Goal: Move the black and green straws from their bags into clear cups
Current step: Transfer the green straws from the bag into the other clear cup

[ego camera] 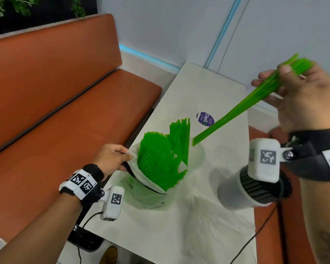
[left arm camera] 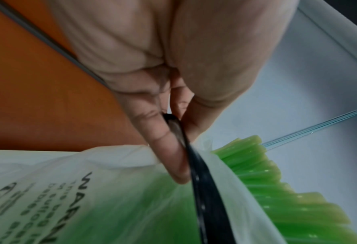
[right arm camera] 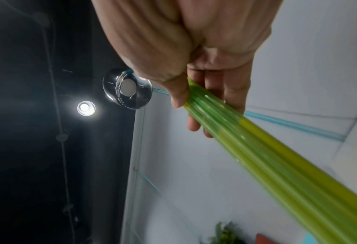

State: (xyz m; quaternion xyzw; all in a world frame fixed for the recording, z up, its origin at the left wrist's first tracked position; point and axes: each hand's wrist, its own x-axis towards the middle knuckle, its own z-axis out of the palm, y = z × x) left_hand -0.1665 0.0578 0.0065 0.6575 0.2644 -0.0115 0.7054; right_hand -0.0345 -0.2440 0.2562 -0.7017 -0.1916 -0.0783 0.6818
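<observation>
Behind right wrist, seemingly black straws (ego camera: pixel 263 187)

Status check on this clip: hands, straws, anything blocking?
Left hand pinches the white plastic bag rim. Right hand grips a green straw bundle, raised. Nothing blocking visible.

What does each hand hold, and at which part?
Left hand pinches the bag at its open rim. Right hand grips a bunch of green straws near its upper end.
</observation>
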